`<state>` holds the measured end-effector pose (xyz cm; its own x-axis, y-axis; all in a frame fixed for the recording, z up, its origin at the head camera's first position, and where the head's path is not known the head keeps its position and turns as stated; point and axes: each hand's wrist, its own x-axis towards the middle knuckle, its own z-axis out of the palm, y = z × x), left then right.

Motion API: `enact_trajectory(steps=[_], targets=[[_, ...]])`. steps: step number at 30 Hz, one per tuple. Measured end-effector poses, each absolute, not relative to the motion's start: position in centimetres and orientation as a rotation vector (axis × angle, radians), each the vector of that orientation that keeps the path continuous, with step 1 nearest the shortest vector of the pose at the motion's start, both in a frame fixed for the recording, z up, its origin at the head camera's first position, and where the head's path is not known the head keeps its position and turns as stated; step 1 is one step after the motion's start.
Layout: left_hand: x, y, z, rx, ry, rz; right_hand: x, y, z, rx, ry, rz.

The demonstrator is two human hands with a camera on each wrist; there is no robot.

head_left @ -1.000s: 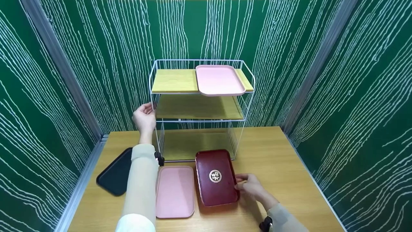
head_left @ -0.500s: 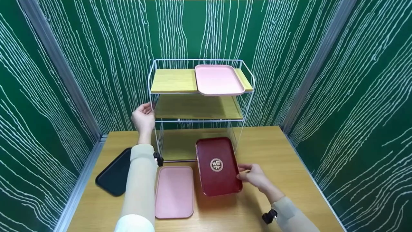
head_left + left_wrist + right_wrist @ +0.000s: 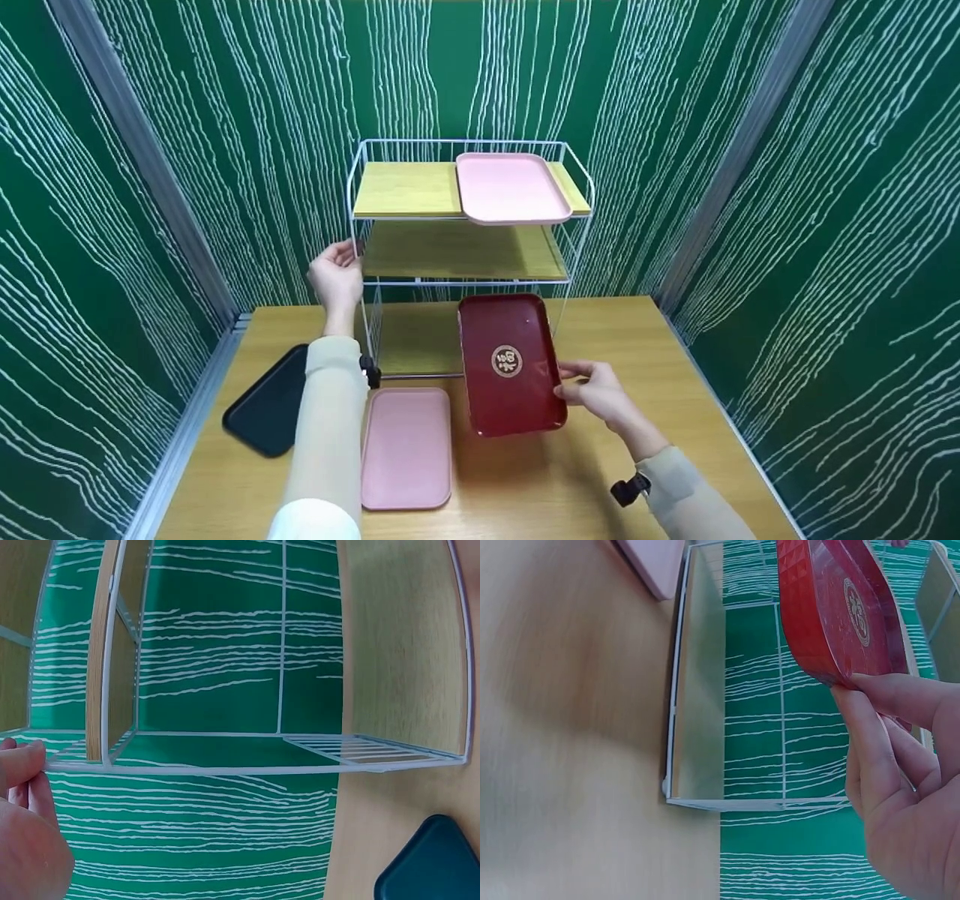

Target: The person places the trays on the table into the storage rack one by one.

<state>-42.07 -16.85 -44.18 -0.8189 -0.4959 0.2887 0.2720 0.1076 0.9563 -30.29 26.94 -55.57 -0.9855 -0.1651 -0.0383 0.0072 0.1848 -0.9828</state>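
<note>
My right hand (image 3: 600, 391) pinches the right rim of a dark red tray (image 3: 502, 405) with a round gold emblem, thumb on its inner side. The tray is tilted up off the table, in front of the bottom level of a white wire rack (image 3: 465, 283) with wooden shelves. In the right wrist view, thumb and fingers (image 3: 889, 694) clasp the red rim near a corner. My left hand (image 3: 335, 277) holds the rack's left front post at middle-shelf height; the left wrist view shows its fingertips (image 3: 30, 757) on the white wire.
On the rack's top shelf lies a pink tray (image 3: 514, 187), its front edge over the shelf's edge. Another pink tray (image 3: 407, 450) lies on the table (image 3: 675, 450) before the rack. A black tray (image 3: 266, 401) is partly hidden under the left forearm. Green walls surround the table.
My right hand has lifted the dark red tray up and away from me, toward the rack, from low over the table. The left hand stays on the post.
</note>
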Motion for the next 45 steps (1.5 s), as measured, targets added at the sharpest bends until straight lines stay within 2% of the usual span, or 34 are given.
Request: enact_trajectory(steps=[16, 31, 45], targets=[[-42.4, -16.6, -44.0, 0.213, -1.788, -1.813, -32.0, 26.9, -52.3, -0.148, 2.347, -1.988], [-42.3, -16.7, -44.0, 0.214, -1.763, -1.838, -35.7, 26.9, -47.8, -0.068, 2.324, -2.038], [-42.3, -16.6, -44.2, 0.180, -1.758, -1.822, -37.7, 25.9, -46.3, 0.026, 2.159, -2.210]])
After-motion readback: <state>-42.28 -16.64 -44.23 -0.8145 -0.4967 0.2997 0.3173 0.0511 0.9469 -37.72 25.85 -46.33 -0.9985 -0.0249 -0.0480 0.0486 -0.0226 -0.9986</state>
